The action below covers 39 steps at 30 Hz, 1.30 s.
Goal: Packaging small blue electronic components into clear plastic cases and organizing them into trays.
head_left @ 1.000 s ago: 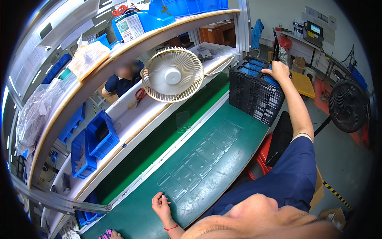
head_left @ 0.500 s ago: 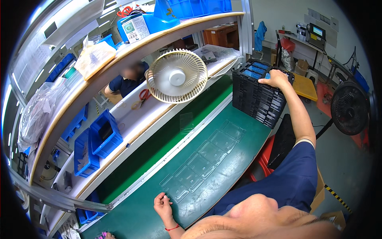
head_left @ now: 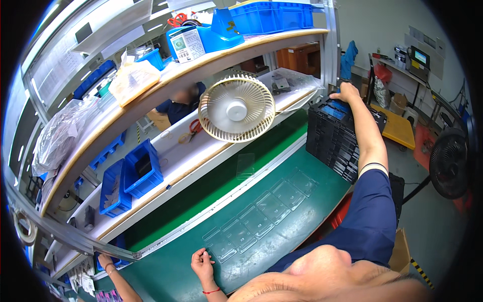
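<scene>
My right arm reaches to the far right, where a tall stack of black trays [head_left: 329, 136] stands on the green table. My right hand [head_left: 347, 92] is closed at the stack's far top edge; a bit of blue shows by its fingers, too small to name. Blue pieces [head_left: 336, 107] lie in the top tray. My left hand [head_left: 203, 264] hovers over the table with its fingers curled in and nothing visible in them. Beside it, a row of several shallow clear plastic trays [head_left: 271, 207] runs toward the stack.
Another person's hand [head_left: 106, 262] reaches in at the lower left. Beyond the green table [head_left: 302, 216] runs a green belt [head_left: 201, 194] bearing a clear piece [head_left: 245, 166]. A white shelf holds blue bins [head_left: 143, 168], scissors [head_left: 193, 128] and a fan [head_left: 236, 109].
My right hand has moved to the far edge of the stack's top. The view has shifted, and another person's forearm has come in at the lower left. My left hand stays curled.
</scene>
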Motion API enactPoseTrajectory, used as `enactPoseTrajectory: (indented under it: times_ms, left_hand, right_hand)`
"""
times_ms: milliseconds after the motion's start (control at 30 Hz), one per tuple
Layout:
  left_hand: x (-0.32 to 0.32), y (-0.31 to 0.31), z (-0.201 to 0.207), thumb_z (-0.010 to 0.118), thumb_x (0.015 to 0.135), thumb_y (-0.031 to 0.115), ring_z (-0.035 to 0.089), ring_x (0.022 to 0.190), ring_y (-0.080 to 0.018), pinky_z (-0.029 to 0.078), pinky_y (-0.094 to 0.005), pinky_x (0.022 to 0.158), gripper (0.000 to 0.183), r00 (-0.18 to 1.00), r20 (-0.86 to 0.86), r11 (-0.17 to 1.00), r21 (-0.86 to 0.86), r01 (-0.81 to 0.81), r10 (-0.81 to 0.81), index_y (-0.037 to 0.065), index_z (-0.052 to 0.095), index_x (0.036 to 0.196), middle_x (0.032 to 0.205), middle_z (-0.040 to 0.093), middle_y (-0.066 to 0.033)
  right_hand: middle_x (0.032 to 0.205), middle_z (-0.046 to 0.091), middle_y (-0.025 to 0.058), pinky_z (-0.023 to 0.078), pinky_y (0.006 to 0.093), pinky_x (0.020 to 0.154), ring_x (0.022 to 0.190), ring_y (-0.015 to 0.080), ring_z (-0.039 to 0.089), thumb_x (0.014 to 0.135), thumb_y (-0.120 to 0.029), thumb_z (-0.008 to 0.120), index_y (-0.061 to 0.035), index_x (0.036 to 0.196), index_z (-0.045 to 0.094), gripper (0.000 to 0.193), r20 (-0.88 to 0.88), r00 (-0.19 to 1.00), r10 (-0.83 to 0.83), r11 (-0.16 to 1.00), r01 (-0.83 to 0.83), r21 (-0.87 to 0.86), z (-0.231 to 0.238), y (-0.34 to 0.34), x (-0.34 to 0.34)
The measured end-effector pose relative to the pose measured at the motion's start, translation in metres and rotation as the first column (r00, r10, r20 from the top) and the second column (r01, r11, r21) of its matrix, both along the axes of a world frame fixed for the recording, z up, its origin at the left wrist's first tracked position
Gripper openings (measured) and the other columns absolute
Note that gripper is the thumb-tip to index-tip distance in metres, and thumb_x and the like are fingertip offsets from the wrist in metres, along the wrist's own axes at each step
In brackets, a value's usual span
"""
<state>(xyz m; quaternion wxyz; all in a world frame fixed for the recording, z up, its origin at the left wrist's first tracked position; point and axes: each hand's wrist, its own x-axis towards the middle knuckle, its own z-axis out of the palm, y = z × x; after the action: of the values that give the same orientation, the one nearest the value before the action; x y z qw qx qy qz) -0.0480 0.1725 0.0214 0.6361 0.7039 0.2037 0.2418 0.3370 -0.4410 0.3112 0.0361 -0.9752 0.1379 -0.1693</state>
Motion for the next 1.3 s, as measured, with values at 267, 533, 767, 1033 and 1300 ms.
enactPoseTrajectory:
  times_ms: [267,533,767,1033,1300]
  left_hand:
    - [0.005,-0.006,0.008,0.057,0.088,0.001,0.057,0.065,-0.0086,0.051,-0.0200,0.044,0.011,0.998,-0.042,0.998,0.047,-0.050,0.052,-0.005,0.062,0.095,0.093,0.055,-0.0070]
    - [0.005,-0.006,0.008,0.057,0.088,0.002,0.057,0.064,-0.0083,0.050,-0.0198,0.043,0.011,0.997,-0.056,0.997,0.049,-0.058,0.061,-0.004,0.062,0.095,0.092,0.055,-0.0067]
    - [0.005,-0.006,0.008,0.058,0.088,0.003,0.056,0.065,-0.0082,0.050,-0.0196,0.044,0.011,0.999,-0.047,0.999,0.036,-0.025,0.027,-0.004,0.063,0.095,0.093,0.055,-0.0066]
    - [0.003,-0.005,0.007,0.057,0.088,0.003,0.056,0.065,-0.0083,0.050,-0.0196,0.044,0.011,0.999,-0.040,0.999,0.035,-0.019,0.021,-0.004,0.063,0.095,0.094,0.055,-0.0068]
    - [0.002,-0.009,0.012,0.057,0.088,0.003,0.057,0.066,-0.0085,0.050,-0.0195,0.044,0.011,0.999,-0.046,0.999,0.049,-0.020,0.022,-0.004,0.063,0.095,0.094,0.055,-0.0064]
  right_hand:
    - [0.118,0.058,0.0244,0.045,0.0390,0.093,0.112,0.0325,0.056,0.061,-0.065,0.073,0.0076,0.112,0.058,0.090,-0.144,0.990,0.015,0.996,-0.003,0.087,-0.007,-0.008,0.020]
    - [0.110,0.065,0.0157,0.052,0.0379,0.081,0.097,0.0301,0.065,0.058,-0.047,0.083,-0.0006,0.103,0.065,0.067,0.009,1.000,-0.010,0.995,0.010,-0.095,0.020,0.019,0.000]
    - [0.117,0.059,0.0251,0.047,0.0398,0.091,0.110,0.0333,0.058,0.053,-0.065,0.078,0.0075,0.112,0.059,0.095,-0.262,0.963,0.060,0.998,-0.060,0.007,0.010,0.038,0.002]
    - [0.118,0.060,0.0202,0.048,0.0383,0.090,0.110,0.0308,0.059,0.052,-0.065,0.078,0.0041,0.113,0.060,0.094,-0.263,0.964,0.034,0.999,-0.043,-0.028,0.019,0.042,-0.010]
    - [0.105,0.062,0.0294,0.048,0.0379,0.087,0.101,0.0356,0.062,0.048,-0.063,0.080,0.0139,0.099,0.062,0.094,-0.279,0.934,0.221,0.972,-0.234,-0.012,0.014,0.078,-0.022]
